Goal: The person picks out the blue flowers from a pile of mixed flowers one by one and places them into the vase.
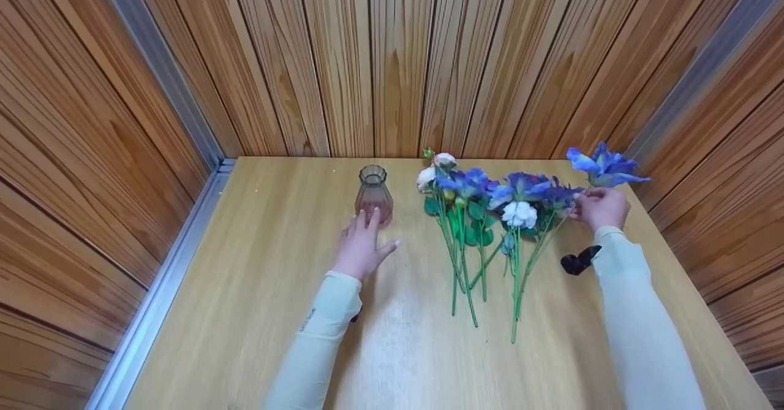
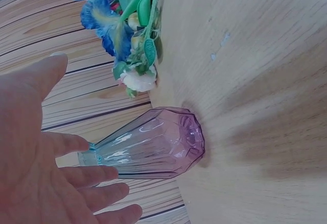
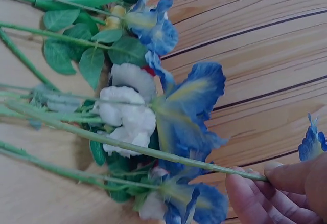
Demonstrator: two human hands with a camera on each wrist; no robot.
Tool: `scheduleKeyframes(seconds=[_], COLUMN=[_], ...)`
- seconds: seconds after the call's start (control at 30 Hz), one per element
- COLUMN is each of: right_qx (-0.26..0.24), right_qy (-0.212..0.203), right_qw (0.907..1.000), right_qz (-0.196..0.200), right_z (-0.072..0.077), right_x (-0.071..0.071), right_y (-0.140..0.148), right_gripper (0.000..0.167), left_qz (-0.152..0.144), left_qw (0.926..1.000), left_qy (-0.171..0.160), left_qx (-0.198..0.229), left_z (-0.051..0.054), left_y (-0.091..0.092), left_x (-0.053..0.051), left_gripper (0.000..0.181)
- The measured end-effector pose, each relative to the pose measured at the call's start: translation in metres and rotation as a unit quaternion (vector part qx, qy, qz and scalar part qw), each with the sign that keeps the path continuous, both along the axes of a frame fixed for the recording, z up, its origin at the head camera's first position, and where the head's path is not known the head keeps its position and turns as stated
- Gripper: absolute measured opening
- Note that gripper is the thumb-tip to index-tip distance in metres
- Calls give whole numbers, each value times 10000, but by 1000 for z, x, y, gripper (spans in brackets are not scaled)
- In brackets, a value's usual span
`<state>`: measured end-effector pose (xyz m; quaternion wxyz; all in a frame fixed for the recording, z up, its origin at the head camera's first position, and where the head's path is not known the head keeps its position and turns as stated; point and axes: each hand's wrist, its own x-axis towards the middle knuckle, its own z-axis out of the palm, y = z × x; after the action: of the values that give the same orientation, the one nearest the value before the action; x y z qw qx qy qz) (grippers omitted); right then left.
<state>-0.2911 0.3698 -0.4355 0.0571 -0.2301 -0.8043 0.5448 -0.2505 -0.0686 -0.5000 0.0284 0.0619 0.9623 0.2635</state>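
A glass vase (image 1: 373,198), smoky at the neck and pink at the base, stands upright on the table. My left hand (image 1: 360,247) is just in front of it with fingers extended; in the left wrist view the fingers of that hand (image 2: 56,168) lie near the neck of the vase (image 2: 153,142), and contact is unclear. My right hand (image 1: 603,209) pinches the green stem (image 3: 153,153) of a blue flower (image 1: 605,165) between thumb and fingers (image 3: 281,191), with the bloom above the hand at the table's right side.
Blue flowers (image 1: 468,182) and white flowers (image 1: 519,214) with green stems lie spread on the table (image 1: 257,287) between the hands, stems pointing toward the front. A dark object (image 1: 577,263) shows beside the right wrist. Wooden plank walls (image 1: 398,60) stand behind and at both sides.
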Motion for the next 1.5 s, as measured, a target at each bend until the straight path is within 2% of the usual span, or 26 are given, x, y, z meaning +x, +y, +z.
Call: scheduleKeyframes(seconds=[0.33,0.77,0.93,1.13,1.5], right_qx=[212,-102,-254,-188,-170], right_qy=[-33,540,718,775,881], right_qw=[9997,9971,9948,9932,9890], right_qz=[120,526,679,844,1176], right_z=[5,8,6,5,-4], right_x=[-9,-15,-18,-20,-18], right_y=[-25,-64,-78,-92,-118], right_gripper=[42,39,36,32,27], left_qz=[-11,-43,-24,-46,-52], left_qw=[10000,9999,10000,10000,9998], left_qy=[-21,-58,-36,42,-102], left_qx=[58,105,73,-5,144], left_z=[1,-3,-2,1,3], left_y=[0,1,1,2,4], left_x=[3,3,2,2,2], left_gripper=[81,79,80,80,80])
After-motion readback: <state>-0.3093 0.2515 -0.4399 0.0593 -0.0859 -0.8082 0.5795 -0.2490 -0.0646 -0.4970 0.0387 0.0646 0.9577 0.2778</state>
